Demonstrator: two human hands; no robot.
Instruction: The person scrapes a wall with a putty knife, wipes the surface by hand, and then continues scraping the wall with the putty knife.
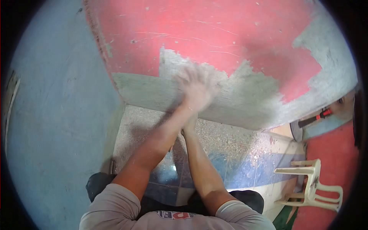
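Observation:
My left hand point(197, 86) is smeared by motion, its fingers spread over the bare grey patch of the wall point(253, 86) below the pink paint. Behind the left wrist and lower down is my right hand point(189, 123). Its fingers are mostly hidden by the left forearm, so I cannot tell what it holds. Along the wall, the pink paint point(199, 34) ends in a ragged edge, with thin pale scratches across it.
Pale flakes litter the speckled floor point(218, 142) beneath the wall. A blue wall point(57, 103) rises close on the left. At right, a cream plastic chair point(312, 186) lies on its side; beyond it, a black-and-red-handled tool point(316, 118) rests near a grey disc point(296, 131).

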